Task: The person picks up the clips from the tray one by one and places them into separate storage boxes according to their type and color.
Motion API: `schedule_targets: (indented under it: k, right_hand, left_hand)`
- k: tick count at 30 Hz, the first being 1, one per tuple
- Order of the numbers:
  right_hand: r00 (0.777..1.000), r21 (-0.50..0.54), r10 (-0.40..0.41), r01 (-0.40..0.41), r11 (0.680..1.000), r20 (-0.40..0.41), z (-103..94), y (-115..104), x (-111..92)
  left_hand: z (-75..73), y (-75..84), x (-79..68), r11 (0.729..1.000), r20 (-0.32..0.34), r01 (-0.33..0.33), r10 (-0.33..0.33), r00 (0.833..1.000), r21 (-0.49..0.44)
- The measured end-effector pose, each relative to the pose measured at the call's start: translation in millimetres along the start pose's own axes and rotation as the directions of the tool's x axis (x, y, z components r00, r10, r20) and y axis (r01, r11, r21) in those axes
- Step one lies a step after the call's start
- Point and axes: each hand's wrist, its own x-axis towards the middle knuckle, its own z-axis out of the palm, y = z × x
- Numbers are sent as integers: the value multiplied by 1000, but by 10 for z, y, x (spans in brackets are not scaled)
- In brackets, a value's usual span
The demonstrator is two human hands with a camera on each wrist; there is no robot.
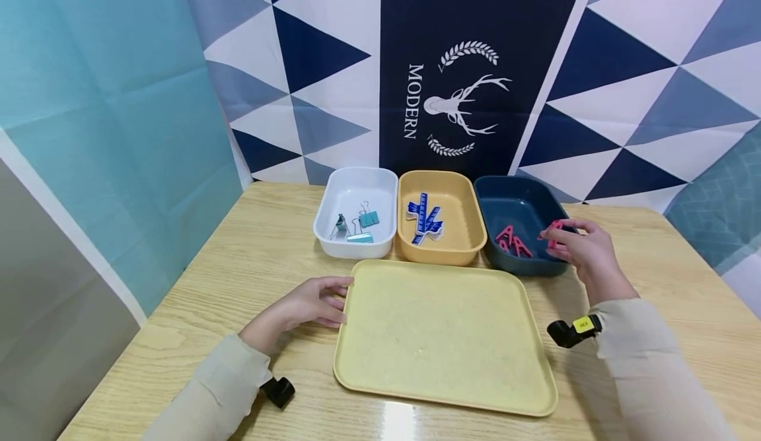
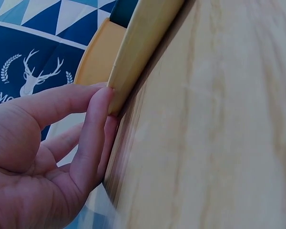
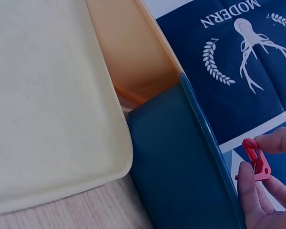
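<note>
My right hand [image 1: 585, 253] is over the right side of the dark blue bin [image 1: 549, 269], pinching a red plastic clothes peg [image 3: 258, 160] between thumb and fingers. Several more red pegs [image 1: 512, 241] lie on the bin's floor. At the left edge of a pale yellow tray [image 1: 442, 335], my left hand [image 1: 312, 302] grips the rim with bent fingers. The left wrist view shows thumb and fingertips together on the tray's rim [image 2: 128, 57]. No items lie on the tray.
Left of the dark blue bin stand a yellow bin [image 1: 470, 220] with blue ruler-patterned clips [image 1: 425, 220] and a white bin [image 1: 389, 197] with teal binder clips [image 1: 359, 237]. All three line the wooden table's [image 1: 250, 230] back, before a patterned cloth [image 1: 333, 78].
</note>
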Motion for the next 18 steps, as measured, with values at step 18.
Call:
schedule_targets:
  k: [18]
  right_hand:
    - [999, 157, -41, 43, 987, -21, -26, 70, 46]
  left_hand:
    - [-6, 0, 7, 1000, -1, 6, -6, 1000, -2]
